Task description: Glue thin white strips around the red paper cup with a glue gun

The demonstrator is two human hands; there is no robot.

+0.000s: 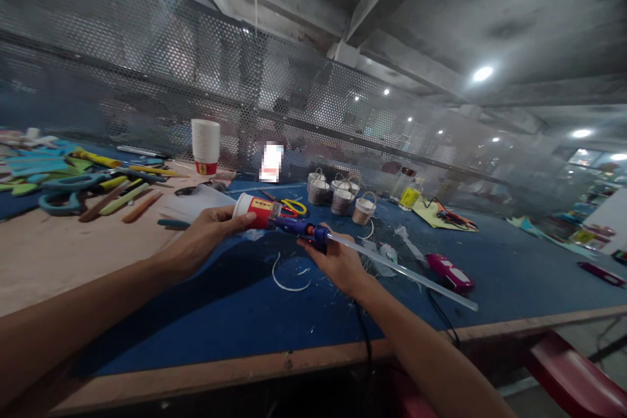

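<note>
My left hand (pixel 219 227) grips a red and white paper cup (pixel 253 210), tilted on its side with its base toward the right. My right hand (pixel 341 262) is wrapped round a blue hot glue gun (pixel 298 227), whose tip meets or nearly meets the cup's base; I cannot tell if they touch. A long clear glue stick (pixel 406 272) juts out of the gun's rear to the right. Beyond the hands, yellow-handled scissors (pixel 294 208) lie on the blue table. Several small baskets with handles (pixel 341 201) stand just behind them.
A stack of paper cups (pixel 206 144) stands at the back left, beside scissors (pixel 63 199), pens and craft tools. Right of my hands lies a magenta device (pixel 449 273). Glass jars (pixel 409 192) stand farther back, before a perforated metal screen (pixel 294 98). A black cord (pixel 363 333) hangs over the table edge.
</note>
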